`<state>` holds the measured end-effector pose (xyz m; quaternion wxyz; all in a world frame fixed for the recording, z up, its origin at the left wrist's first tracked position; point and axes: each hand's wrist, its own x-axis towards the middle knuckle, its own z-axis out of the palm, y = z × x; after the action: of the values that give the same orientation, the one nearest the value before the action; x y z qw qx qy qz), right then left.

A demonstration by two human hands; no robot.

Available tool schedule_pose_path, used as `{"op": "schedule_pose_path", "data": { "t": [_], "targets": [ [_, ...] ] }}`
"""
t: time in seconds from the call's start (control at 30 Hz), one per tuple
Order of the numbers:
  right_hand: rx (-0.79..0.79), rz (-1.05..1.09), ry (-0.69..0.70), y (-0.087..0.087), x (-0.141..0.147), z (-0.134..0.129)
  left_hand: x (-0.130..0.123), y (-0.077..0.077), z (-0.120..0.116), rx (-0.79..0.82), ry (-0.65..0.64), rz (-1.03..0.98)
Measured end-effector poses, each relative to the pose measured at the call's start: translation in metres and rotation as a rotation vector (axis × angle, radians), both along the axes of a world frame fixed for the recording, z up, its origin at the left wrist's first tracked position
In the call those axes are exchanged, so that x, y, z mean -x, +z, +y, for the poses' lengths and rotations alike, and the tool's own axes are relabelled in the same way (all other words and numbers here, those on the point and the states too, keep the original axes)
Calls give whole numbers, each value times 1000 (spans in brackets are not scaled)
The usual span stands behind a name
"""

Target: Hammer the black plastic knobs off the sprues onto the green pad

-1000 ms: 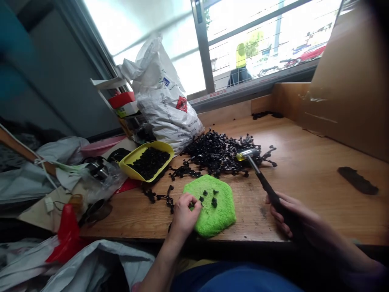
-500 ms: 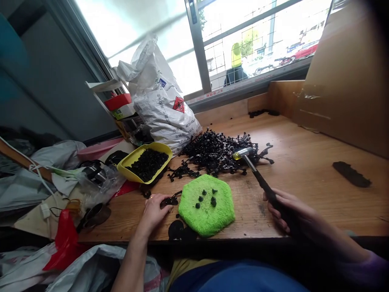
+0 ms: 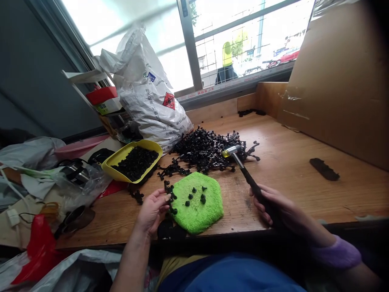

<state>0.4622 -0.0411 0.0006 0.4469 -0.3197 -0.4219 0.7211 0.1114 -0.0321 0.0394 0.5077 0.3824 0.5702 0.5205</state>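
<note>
A black branched piece (image 3: 172,195) lies along the left edge of the green pad (image 3: 209,219), pinched between the thumb and fingers of the left hand (image 3: 154,209). Small knobs show at its ends, and none can be seen to be off it. On the pad, right of this piece, sit about five small loose black parts (image 3: 190,196), apart from any branch; one looks bulkier and may be two together. These seem to be the portion already separated here. The right hand (image 3: 270,205) is closed round the dark handle of a hammer (image 3: 244,172), whose head hangs above the desk (image 3: 288,162), in front of the pile and clear of the pad.

Just beyond the pad, a large heap of black branched pieces (image 3: 206,148) spreads over the desk, with a smaller cluster (image 3: 173,168) at its near left; by its bulk, much looks left to work through. To the left, a yellow tray (image 3: 107,167) holds many small black bits (image 3: 136,162), probably finished parts, though they are too small to tell for certain. Behind the heap stands a white sack (image 3: 158,109); what it contains is hidden.
</note>
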Motion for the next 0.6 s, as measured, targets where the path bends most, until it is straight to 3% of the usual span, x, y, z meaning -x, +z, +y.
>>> {"op": "schedule_pose_path", "data": {
  "t": [0.1, 0.23, 0.6],
  "targets": [
    [-7, -11, 6, 2, 0, -1, -17, -4, -5, 41, -66, -91],
    [9, -28, 2, 5, 1, -1, -21, -9, -4, 62, -73, -133],
    [-18, -103, 1, 7, 3, -2, -30, -10, -1, 60, -58, -26]
  ]
}}
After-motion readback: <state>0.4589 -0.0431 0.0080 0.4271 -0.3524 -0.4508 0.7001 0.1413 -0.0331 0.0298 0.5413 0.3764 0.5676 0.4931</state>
